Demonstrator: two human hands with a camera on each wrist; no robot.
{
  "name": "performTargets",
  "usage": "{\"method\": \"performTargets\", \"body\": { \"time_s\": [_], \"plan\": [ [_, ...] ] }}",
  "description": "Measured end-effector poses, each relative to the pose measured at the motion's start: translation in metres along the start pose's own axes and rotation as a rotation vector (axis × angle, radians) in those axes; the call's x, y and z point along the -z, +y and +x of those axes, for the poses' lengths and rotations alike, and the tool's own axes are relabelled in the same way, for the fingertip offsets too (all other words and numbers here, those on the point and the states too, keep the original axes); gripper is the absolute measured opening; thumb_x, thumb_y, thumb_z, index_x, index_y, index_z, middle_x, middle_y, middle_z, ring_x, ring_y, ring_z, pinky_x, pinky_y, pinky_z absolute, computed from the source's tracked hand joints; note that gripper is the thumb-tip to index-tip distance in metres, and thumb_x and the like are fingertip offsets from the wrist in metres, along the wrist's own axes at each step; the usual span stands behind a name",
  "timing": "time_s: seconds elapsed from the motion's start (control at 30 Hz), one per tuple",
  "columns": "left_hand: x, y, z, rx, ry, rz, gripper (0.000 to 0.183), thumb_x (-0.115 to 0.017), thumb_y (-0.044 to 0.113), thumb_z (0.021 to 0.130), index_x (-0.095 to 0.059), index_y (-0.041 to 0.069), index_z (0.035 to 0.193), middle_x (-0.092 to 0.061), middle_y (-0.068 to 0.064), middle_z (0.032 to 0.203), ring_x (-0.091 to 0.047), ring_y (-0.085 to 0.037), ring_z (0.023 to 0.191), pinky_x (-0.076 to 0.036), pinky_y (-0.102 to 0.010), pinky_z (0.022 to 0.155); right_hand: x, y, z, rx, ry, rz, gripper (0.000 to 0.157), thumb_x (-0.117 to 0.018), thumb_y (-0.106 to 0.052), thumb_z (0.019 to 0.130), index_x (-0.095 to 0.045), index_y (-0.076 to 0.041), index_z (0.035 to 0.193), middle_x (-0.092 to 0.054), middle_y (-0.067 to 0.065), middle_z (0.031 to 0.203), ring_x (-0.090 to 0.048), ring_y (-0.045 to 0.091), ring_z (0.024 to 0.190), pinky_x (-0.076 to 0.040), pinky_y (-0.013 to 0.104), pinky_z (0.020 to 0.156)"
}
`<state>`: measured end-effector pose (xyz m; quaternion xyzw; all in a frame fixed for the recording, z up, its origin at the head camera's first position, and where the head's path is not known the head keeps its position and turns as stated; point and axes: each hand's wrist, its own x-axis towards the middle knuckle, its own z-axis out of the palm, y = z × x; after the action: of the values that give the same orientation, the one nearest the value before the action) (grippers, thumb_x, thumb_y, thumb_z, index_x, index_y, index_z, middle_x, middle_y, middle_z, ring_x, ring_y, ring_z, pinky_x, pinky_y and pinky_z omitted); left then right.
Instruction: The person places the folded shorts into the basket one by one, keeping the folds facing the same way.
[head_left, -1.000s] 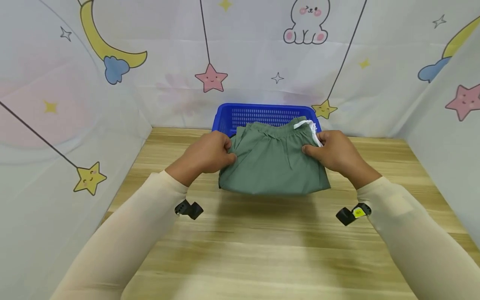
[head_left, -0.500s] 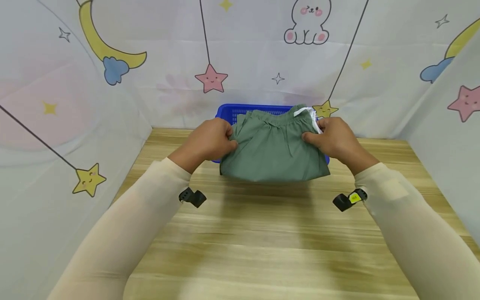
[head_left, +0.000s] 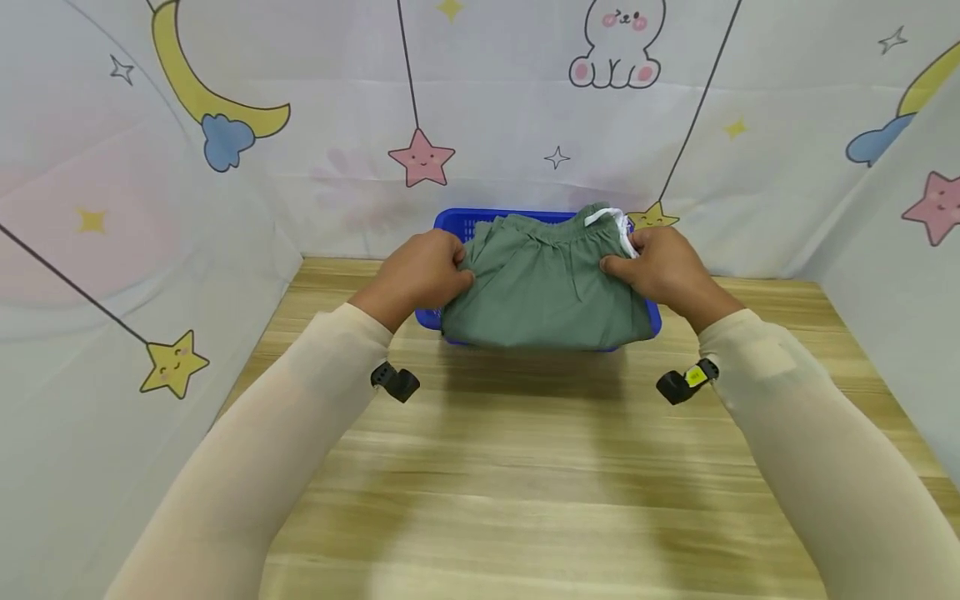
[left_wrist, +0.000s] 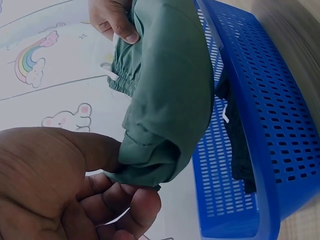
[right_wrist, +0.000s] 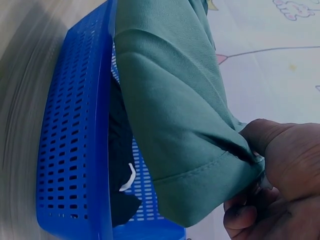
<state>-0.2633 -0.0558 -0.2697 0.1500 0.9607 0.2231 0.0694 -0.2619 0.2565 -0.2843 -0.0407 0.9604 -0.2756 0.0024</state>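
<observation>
Folded green shorts point(head_left: 543, 287) with a gathered elastic waistband and a white drawstring point(head_left: 617, 218) hang over a blue perforated basket point(head_left: 459, 218). My left hand point(head_left: 423, 271) pinches their left side between thumb and fingers. On the other side, near the drawstring, my right hand point(head_left: 663, 262) pinches the cloth. Both wrist views show the shorts above the basket's opening, with the lower fold drooping. Inside the basket lies a dark garment point(left_wrist: 240, 145) with a small white piece on it; the shorts hide part of it.
The basket stands on a wood-grain table point(head_left: 487, 467), near its back edge. A white cloth backdrop point(head_left: 510, 108) with printed stars, moons and an animal rises behind, and similar cloth walls flank the table left and right.
Both hands have carried the shorts forward, from in front of the basket to over it. More of the basket's front now shows below the cloth. The grip looks the same.
</observation>
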Motion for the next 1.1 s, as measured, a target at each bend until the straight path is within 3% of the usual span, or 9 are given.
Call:
{"method": "performTargets", "body": {
  "time_s": [0.3,0.53,0.7,1.1],
  "plan": [
    [-0.008,-0.007,0.015,0.016,-0.004,0.027,0.04,-0.062,0.017,0.098,-0.038,0.013,0.066,-0.03,0.002,0.062,-0.035,-0.016,0.055,-0.029,-0.03,0.054,-0.007,0.008,0.017,-0.02,-0.019,0.014,0.033,-0.067,-0.035,0.098,-0.061,-0.004,0.088,-0.059,0.007,0.085,-0.055,0.024,0.078,-0.045,0.035,0.065],
    [-0.013,-0.007,0.026,0.047,0.01,0.021,0.037,-0.059,0.018,0.099,-0.039,0.013,0.069,-0.032,0.001,0.064,-0.039,-0.017,0.058,-0.031,-0.03,0.054,-0.01,0.012,0.027,-0.039,0.004,0.027,0.035,-0.067,-0.035,0.097,-0.056,-0.005,0.084,-0.056,0.005,0.079,-0.054,0.022,0.073,-0.045,0.033,0.061],
    [-0.014,-0.009,0.031,0.063,0.027,0.026,0.037,-0.057,0.018,0.1,-0.035,0.014,0.071,-0.028,0.001,0.067,-0.033,-0.017,0.059,-0.028,-0.031,0.055,-0.013,0.009,0.035,-0.021,0.037,0.027,0.033,-0.067,-0.033,0.096,-0.057,-0.004,0.083,-0.057,0.006,0.079,-0.054,0.023,0.074,-0.045,0.034,0.061],
    [-0.025,-0.016,0.051,0.111,0.055,0.002,0.03,-0.053,0.017,0.101,-0.036,0.015,0.076,-0.029,-0.001,0.073,-0.032,-0.018,0.064,-0.028,-0.033,0.058,-0.023,0.011,0.055,-0.05,0.085,0.019,0.041,-0.067,-0.031,0.095,-0.044,-0.008,0.072,-0.043,0.006,0.075,-0.046,0.024,0.071,-0.038,0.034,0.059]
  ]
}}
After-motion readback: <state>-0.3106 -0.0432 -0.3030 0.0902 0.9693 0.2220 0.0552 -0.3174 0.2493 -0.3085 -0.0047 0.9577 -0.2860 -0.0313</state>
